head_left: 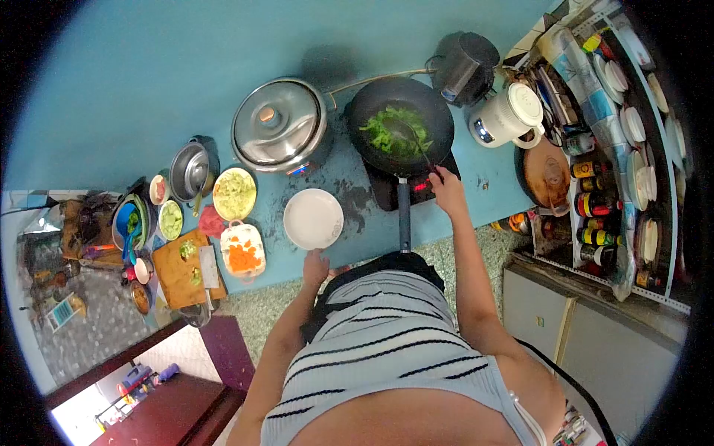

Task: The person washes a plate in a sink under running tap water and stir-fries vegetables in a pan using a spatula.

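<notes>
My right hand (446, 191) is closed around the handle of a dark spatula (426, 157). Its head lies among chopped green vegetables (390, 132) in a black wok (439, 111); the exact shape of the head is hard to make out. The wok sits on an induction cooker (383, 195) with a lit red display, its handle (404, 215) pointing toward me. At the near rim of a white plate (313, 218), my left hand (316, 267) is closed, with its fingertips at the edge. The plate lies on the blue counter and holds nothing.
Left of the wok stands a lidded steel pot (275, 130). Farther left are a bowl of carrots (243, 256), a bowl of pale chopped vegetables (235, 195), and a cutting board (175, 275) with a cleaver (209, 266). A white kettle (506, 117) and bottle shelves (595, 223) stand right.
</notes>
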